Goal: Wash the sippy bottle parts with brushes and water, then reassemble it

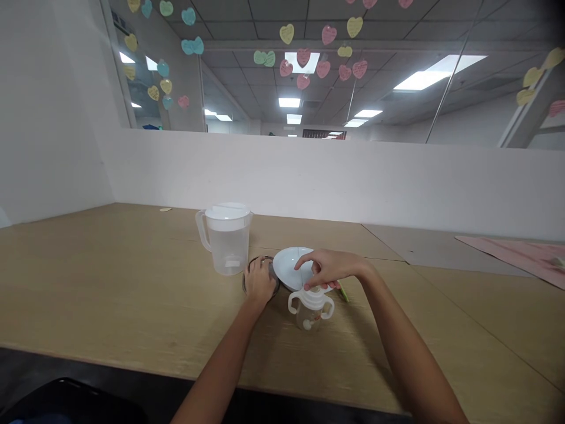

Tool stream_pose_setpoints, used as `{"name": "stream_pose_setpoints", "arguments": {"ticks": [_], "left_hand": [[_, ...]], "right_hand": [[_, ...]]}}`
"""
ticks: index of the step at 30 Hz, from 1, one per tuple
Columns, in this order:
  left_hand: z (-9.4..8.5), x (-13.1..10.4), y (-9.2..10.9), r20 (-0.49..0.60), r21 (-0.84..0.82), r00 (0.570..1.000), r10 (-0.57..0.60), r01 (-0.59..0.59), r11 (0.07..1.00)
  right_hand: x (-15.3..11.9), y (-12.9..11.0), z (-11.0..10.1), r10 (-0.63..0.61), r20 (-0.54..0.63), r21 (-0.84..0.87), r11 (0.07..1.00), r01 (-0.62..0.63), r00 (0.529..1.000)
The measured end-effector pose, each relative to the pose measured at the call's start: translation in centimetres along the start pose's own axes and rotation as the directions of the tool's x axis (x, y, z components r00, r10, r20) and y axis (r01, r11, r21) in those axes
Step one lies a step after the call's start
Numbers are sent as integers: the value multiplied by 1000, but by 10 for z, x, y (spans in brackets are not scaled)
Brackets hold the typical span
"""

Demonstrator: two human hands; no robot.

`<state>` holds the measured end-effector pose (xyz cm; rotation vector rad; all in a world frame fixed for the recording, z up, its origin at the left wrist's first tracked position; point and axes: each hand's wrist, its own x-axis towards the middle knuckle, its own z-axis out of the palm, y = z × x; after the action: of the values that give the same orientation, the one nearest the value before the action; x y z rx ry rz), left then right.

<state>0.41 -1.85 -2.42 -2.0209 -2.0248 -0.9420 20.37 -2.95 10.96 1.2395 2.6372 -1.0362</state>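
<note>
My left hand [259,281] is over a round dark-rimmed dish [276,290], fingers bent across it; much of the dish is hidden. A two-handled sippy cup [311,307] stands upright on the table, with clear sides and a white lid. Just above that lid is my right hand [331,266], its index finger curved away from the thumb. The thumb tip is at the lid; I cannot tell whether it touches. Behind the cup, a white plate [286,268] is partly covered by my right hand. A lidded clear pitcher [228,241] stands beyond my left hand.
A thin green item [343,292] lies by my right wrist. Pink cloth [521,254] is spread on the right of the wooden table [132,282]. A small flat pale piece [165,209] lies near the back wall. A black object [66,400] is below the front edge.
</note>
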Motion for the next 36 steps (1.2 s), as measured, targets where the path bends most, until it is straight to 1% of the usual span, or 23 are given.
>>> {"name": "stream_pose_setpoints", "arguments": {"ticks": [2, 4, 7, 9, 12, 14, 16, 20, 22, 25, 27, 28, 29, 31, 33, 34, 36], "left_hand": [[0, 0, 0, 40, 13, 999, -35, 35, 999], [1, 0, -1, 40, 30, 994, -102, 101, 994], [2, 2, -3, -8, 50, 980, -201, 201, 978], [2, 4, -3, -54, 45, 972, -227, 229, 972], [2, 6, -4, -105, 29, 970, -220, 224, 974], [4, 6, -5, -98, 38, 973, -207, 212, 977], [8, 5, -7, -75, 49, 983, -167, 171, 984], [14, 4, -12, -52, 42, 997, -50, 52, 998], [14, 4, -13, -27, 33, 998, -55, 56, 998], [12, 5, -12, 42, 3, 994, -105, 105, 994], [11, 6, -11, 55, -22, 989, -140, 141, 990], [10, 6, -10, 31, -46, 988, -152, 153, 987], [9, 7, -10, -17, -82, 987, -161, 159, 984], [6, 7, -8, -172, -197, 970, -170, 135, 971], [2, 7, -5, -332, -328, 928, -172, 57, 943], [1, 7, -3, -388, -391, 904, -177, 12, 921], [-2, 4, 1, -453, -501, 874, -176, -85, 862]], "right_hand": [[1, 2, -1, -11, -5, 16, 1000, 11, 1000], [2, 4, -2, -23, -34, 30, 999, 24, 999], [4, 6, -3, -59, -130, 41, 997, 64, 990], [5, 7, -3, -75, -203, 45, 995, 86, 976], [8, 8, -2, -70, -259, 61, 994, 88, 963], [9, 8, -2, -58, -263, 66, 995, 78, 963], [11, 10, -3, -50, -262, 65, 996, 69, 964], [14, 13, -4, -38, -255, 60, 997, 55, 966], [15, 15, -4, -36, -252, 53, 997, 51, 967], [16, 17, -4, -47, -260, 44, 997, 61, 965], [16, 18, -3, -61, -277, 33, 997, 73, 959], [17, 18, -3, -68, -294, 26, 997, 79, 953], [17, 18, -2, -78, -316, 19, 996, 89, 945], [19, 17, -2, -105, -373, 1, 993, 114, 922], [22, 16, -1, -144, -441, -31, 989, 145, 886], [23, 15, 0, -169, -475, -53, 985, 164, 864], [27, 11, 3, -224, -537, -95, 974, 205, 814]]}}
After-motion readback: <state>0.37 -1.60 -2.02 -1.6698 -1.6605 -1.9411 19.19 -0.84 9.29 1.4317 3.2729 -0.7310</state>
